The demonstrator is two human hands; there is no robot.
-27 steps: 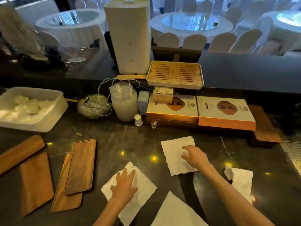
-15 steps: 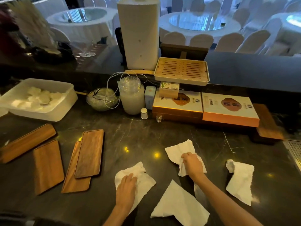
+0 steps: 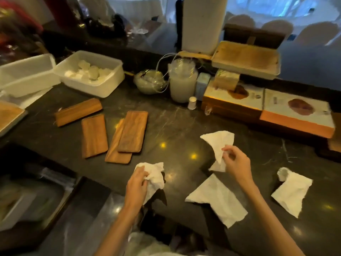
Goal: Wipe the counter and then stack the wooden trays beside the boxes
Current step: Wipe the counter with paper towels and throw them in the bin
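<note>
On the dark marble-veined counter (image 3: 177, 119) the left hand (image 3: 137, 183) is closed around a crumpled white paper towel (image 3: 155, 174), bunched in the fist near the counter's near edge. The right hand (image 3: 235, 161) pinches a second white paper towel (image 3: 219, 143) between thumb and fingertips, the sheet partly lifted and folded, its free end fanning away to the far left. Two more loose white paper sheets lie flat: one (image 3: 217, 198) between the forearms, one (image 3: 293, 191) well to the right.

Four flat rectangular wooden trays sit unstacked left of the hands. The farthest tray (image 3: 77, 111) lies with its long axis nearly crosswise, tilted up toward the right. The next tray (image 3: 94, 135) runs near to far. The remaining two overlap (the upper one resting on the lower one's right side): the upper tray (image 3: 133, 131) and lower tray (image 3: 118, 146) both run lengthwise away from the person, leaning slightly right.

Two flat white-and-orange boxes (image 3: 295, 111) stand side by side along the back right, well apart from the trays. A white plastic tub (image 3: 90, 72) holding pale lumps sits behind the trays.
</note>
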